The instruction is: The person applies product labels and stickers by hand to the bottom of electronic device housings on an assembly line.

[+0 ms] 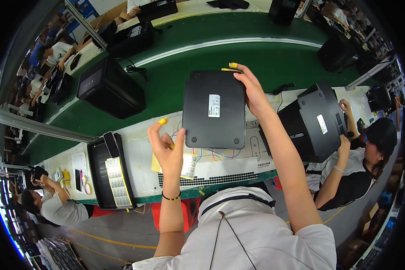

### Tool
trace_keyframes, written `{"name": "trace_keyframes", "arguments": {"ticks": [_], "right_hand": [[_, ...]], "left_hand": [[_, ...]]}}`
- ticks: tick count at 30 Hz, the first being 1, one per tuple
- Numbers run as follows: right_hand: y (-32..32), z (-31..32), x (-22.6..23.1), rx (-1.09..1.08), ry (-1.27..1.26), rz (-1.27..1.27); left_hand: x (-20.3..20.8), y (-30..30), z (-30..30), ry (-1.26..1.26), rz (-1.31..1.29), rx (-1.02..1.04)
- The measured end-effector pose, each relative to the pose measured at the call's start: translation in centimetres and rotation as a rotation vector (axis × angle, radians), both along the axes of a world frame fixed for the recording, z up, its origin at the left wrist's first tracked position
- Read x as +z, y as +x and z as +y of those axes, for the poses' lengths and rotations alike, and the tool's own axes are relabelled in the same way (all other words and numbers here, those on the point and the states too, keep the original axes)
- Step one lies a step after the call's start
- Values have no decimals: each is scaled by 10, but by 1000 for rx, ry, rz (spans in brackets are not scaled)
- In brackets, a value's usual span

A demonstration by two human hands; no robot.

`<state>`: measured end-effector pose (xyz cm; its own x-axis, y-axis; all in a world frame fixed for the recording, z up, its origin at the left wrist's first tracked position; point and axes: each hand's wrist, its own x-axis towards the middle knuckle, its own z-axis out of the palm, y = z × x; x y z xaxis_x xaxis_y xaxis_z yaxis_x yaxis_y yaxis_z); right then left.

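A black, flat, squarish device (214,128) with round feet at its corners and a white label is held up above the bench, its underside toward me. My right hand (252,90) grips its upper right edge, with yellow finger covers on some fingertips. Beside the lower left edge is my left hand (165,146), fingers apart, index finger stretched out; its thumb tip is at the device's edge, and whether it touches I cannot tell. Below the device lie a yellow-backed label sheet (189,167) and a sheet with rows of black dots (211,177).
To the left, a black tray (94,171) holds a label sheet (117,180) and a phone-like object (111,144). A black boxy appliance (110,87) stands on the green belt (175,63). At right, a co-worker (369,153) handles a large black housing (315,121).
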<state>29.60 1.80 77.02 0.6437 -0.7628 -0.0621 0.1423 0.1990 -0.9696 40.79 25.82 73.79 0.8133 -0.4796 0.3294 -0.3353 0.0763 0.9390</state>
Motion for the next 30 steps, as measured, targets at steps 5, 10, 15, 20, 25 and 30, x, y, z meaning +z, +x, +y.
{"name": "trace_keyframes", "arguments": {"ticks": [5,10,15,20,25,30], "right_hand": [[7,7,-5,-142,-135,-49],[11,4,-9,-153,-152,-102],[8,1,-7,-149,-202,-112],[9,3,-8,-180,-166,-146],[9,2,-11,-175,-174,-160],[9,4,-11,-166,-163,-179]], "left_hand": [[23,34,-24,-138,-76,-19],[44,65,-79,-211,-153,-276],[54,70,-117,-51,-367,-403],[56,72,-126,82,-551,-407],[59,71,-128,71,-559,-403],[55,73,-128,26,-520,-436]]}}
